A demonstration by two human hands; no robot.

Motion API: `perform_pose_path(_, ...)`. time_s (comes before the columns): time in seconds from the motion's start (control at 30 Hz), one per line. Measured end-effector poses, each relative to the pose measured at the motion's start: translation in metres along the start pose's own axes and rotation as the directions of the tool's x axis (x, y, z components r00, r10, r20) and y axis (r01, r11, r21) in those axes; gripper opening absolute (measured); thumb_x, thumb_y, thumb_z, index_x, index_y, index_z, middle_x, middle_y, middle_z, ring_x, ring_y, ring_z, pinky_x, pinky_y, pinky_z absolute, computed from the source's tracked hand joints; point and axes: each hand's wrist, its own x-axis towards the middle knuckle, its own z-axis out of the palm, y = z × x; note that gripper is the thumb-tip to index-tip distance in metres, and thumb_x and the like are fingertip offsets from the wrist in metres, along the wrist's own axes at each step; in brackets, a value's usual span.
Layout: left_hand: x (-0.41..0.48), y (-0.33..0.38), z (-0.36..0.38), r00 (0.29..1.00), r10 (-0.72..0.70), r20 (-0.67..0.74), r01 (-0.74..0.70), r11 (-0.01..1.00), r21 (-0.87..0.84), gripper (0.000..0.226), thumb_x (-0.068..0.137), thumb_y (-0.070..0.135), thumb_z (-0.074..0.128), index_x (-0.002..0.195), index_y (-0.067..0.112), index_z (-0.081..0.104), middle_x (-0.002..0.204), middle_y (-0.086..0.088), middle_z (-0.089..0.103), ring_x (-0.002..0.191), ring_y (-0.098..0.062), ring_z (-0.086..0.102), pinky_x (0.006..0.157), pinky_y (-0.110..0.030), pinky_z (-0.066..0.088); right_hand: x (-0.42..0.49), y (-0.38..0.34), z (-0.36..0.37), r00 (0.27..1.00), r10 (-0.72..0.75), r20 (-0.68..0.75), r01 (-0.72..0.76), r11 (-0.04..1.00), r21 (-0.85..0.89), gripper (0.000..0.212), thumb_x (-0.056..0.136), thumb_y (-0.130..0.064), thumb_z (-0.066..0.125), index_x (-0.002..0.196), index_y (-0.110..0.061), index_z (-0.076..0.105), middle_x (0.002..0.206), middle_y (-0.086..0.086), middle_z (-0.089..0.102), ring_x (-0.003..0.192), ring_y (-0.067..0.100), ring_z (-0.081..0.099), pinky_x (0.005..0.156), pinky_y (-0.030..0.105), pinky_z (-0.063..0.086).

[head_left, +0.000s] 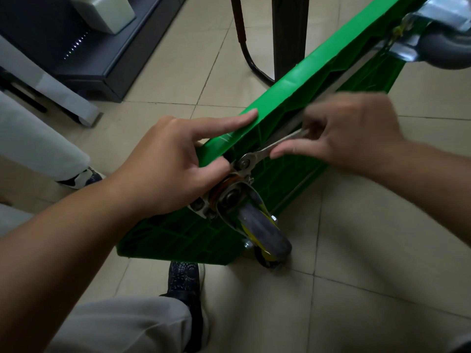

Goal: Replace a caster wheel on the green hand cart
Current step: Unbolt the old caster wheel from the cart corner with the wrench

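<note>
The green hand cart point(288, 98) stands on its edge on the tiled floor, ribbed underside facing right. A grey caster wheel point(262, 233) in a metal fork is bolted near its lower corner. My left hand point(175, 164) grips the cart's edge beside the caster plate, index finger stretched along the top and thumb at the plate. My right hand point(349, 131), blurred, holds the handle of a metal wrench point(267, 150) whose open end sits on a bolt point(245, 163) of the caster plate. A second caster point(443, 44) is at the cart's far upper end.
A dark cabinet point(84, 59) and a white machine base stand at the upper left. A black table leg point(289, 34) and a bent black tube point(244, 44) rise behind the cart. Another person's leg and shoe point(81, 178) are at the left; my own shoe point(186, 281) is below the cart.
</note>
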Motion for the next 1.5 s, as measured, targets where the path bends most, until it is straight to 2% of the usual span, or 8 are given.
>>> perform_pose_path(0.1,-0.001,0.002,0.001,1.000,0.003,-0.001,-0.003,1.000,0.016,0.063,0.086,0.032,0.059,0.140,0.063,0.050,0.104,-0.010,0.079,0.059,-0.037,0.066,0.053,-0.045,0.057,0.012,0.000,-0.024,0.994,-0.107,0.021,0.109,0.989,-0.104,0.083,0.075,-0.095,0.042,0.067,-0.014,0.061,0.059,0.008,0.053,0.060,0.023,0.044,0.065,0.035,0.027)
perform_pose_path(0.4,0.000,0.001,0.004,1.000,-0.012,-0.020,0.012,1.000,0.015,0.064,0.084,0.032,0.059,0.137,0.067,0.050,0.097,-0.015,0.077,0.069,-0.038,0.071,0.065,-0.048,0.059,0.033,-0.048,-0.074,0.942,-0.331,0.054,0.324,0.854,-0.406,0.053,0.080,-0.057,0.077,0.087,-0.006,0.063,0.086,0.023,0.065,0.085,0.040,0.057,0.073,0.048,0.031)
perform_pose_path(0.57,0.000,0.000,0.006,1.000,-0.019,-0.003,0.019,1.000,-0.012,0.063,0.084,0.032,0.060,0.136,0.066,0.051,0.104,-0.013,0.078,0.079,-0.042,0.072,0.070,-0.050,0.060,0.030,-0.040,-0.078,0.921,-0.383,0.071,0.381,0.846,-0.372,0.058,0.086,-0.061,0.069,0.093,-0.005,0.058,0.094,0.020,0.066,0.093,0.038,0.055,0.093,0.049,0.024)
perform_pose_path(0.83,0.002,-0.002,0.003,0.999,-0.031,-0.012,0.031,1.000,0.006,0.063,0.084,0.032,0.061,0.136,0.067,0.051,0.107,0.003,0.079,0.079,-0.039,0.074,0.069,-0.048,0.061,0.031,-0.030,-0.085,0.862,-0.506,-0.035,0.483,0.839,-0.252,0.055,0.085,-0.066,0.068,0.079,-0.014,0.052,0.075,0.013,0.059,0.074,0.035,0.054,0.080,0.049,0.036)
perform_pose_path(0.97,0.000,-0.004,0.001,1.000,-0.028,-0.012,0.028,1.000,0.013,0.061,0.090,0.031,0.065,0.137,0.067,0.050,0.102,0.004,0.080,0.059,-0.026,0.070,0.059,-0.046,0.059,0.015,-0.002,-0.065,0.944,-0.329,0.012,0.329,0.944,-0.004,0.058,0.076,-0.076,0.069,0.073,-0.019,0.056,0.070,0.002,0.049,0.067,0.021,0.044,0.081,0.037,0.033)
perform_pose_path(1.03,-0.002,-0.005,0.000,0.999,-0.029,-0.030,0.030,0.999,0.036,0.063,0.088,0.030,0.063,0.137,0.066,0.050,0.096,0.002,0.080,0.043,-0.012,0.047,0.050,-0.040,0.056,-0.004,0.014,-0.046,0.985,-0.171,-0.022,0.173,0.973,0.152,0.057,0.069,-0.070,0.074,0.072,-0.015,0.062,0.068,0.002,0.056,0.066,0.021,0.046,0.080,0.032,0.029)
perform_pose_path(1.13,-0.002,-0.003,0.001,0.998,-0.040,-0.039,0.042,0.998,0.047,0.062,0.086,0.033,0.061,0.137,0.066,0.050,0.100,0.008,0.080,0.041,-0.008,0.042,0.048,-0.037,0.054,-0.033,0.018,-0.017,0.986,0.136,-0.097,-0.080,0.895,0.439,0.054,0.067,-0.066,0.079,0.072,-0.014,0.065,0.069,0.000,0.063,0.068,0.021,0.055,0.072,0.038,0.043)
perform_pose_path(1.5,0.000,0.001,0.003,0.999,-0.054,-0.008,0.054,0.998,-0.018,0.061,0.085,0.032,0.062,0.137,0.063,0.053,0.121,0.013,0.075,0.092,-0.036,0.076,0.075,-0.051,0.063,-0.038,-0.015,0.033,0.954,0.288,-0.087,-0.183,0.784,0.593,0.053,0.068,-0.064,0.080,0.071,-0.014,0.065,0.067,-0.001,0.064,0.071,0.022,0.060,0.075,0.043,0.048)
